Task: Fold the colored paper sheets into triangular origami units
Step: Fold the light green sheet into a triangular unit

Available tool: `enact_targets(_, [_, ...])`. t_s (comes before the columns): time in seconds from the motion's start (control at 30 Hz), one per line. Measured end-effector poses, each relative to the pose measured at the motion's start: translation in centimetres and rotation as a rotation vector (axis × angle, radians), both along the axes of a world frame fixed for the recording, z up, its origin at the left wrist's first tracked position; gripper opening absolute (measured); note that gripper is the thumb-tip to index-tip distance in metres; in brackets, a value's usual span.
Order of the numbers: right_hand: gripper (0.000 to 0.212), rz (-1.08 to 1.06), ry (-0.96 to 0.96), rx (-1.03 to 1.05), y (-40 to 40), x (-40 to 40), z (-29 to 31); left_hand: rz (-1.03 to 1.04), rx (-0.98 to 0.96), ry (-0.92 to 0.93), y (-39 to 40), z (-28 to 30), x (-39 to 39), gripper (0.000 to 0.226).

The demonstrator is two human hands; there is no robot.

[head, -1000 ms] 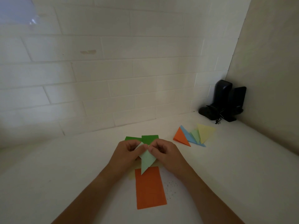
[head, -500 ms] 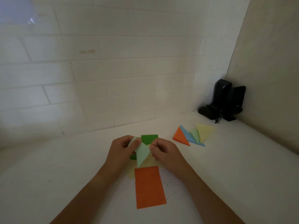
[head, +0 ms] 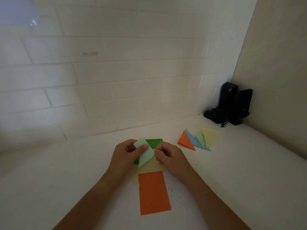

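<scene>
A partly folded light green paper (head: 145, 153) is held above the counter between both hands. My left hand (head: 126, 155) pinches its upper left part with the thumb on top. My right hand (head: 169, 156) pinches its right edge. Under the hands lie a dark green sheet (head: 154, 142) and a pale yellow sheet (head: 150, 166). A flat orange sheet (head: 153, 193) lies nearer to me. Finished triangles sit at the right: orange triangle (head: 185, 141), blue triangle (head: 192, 140), light green triangle (head: 200, 138), yellow triangle (head: 210, 135).
A white counter (head: 83, 171) meets a white tiled wall (head: 116, 80) behind and a beige side wall (head: 279, 80) on the right. Two black speakers (head: 232, 103) with a tangled cord stand in the back right corner.
The light green paper has been turned and lifted slightly towards the left. My left thumb now presses on top of it, and more of the dark green sheet shows.
</scene>
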State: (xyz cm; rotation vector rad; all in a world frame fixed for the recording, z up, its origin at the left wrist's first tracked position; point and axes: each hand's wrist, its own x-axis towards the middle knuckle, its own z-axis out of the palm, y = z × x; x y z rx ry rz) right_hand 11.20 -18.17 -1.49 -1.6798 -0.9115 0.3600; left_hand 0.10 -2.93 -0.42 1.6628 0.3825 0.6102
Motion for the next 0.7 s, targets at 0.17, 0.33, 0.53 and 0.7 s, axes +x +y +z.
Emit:
enact_targets(0.17, [0.019,0.046,-0.010,-0.009,-0.11,-0.04,-0.03,-0.070,-0.033,-0.034,0.28,-0.26,0.02,0.037])
enact_targets(0.33, [0.011,0.002,0.016,0.064,0.08,0.29,-0.18,-0.134,0.104,0.062,-0.09,-0.45,0.27,0.026])
enact_targets(0.53, [0.012,-0.032,-0.009,0.090,0.02,0.53,-0.41,-0.119,0.120,0.072,0.16,-0.62,0.48,0.031])
enact_targets(0.7, [0.010,-0.103,0.098,0.152,0.10,0.90,-0.69,-0.079,0.020,0.068,-0.01,-0.43,0.42,0.037])
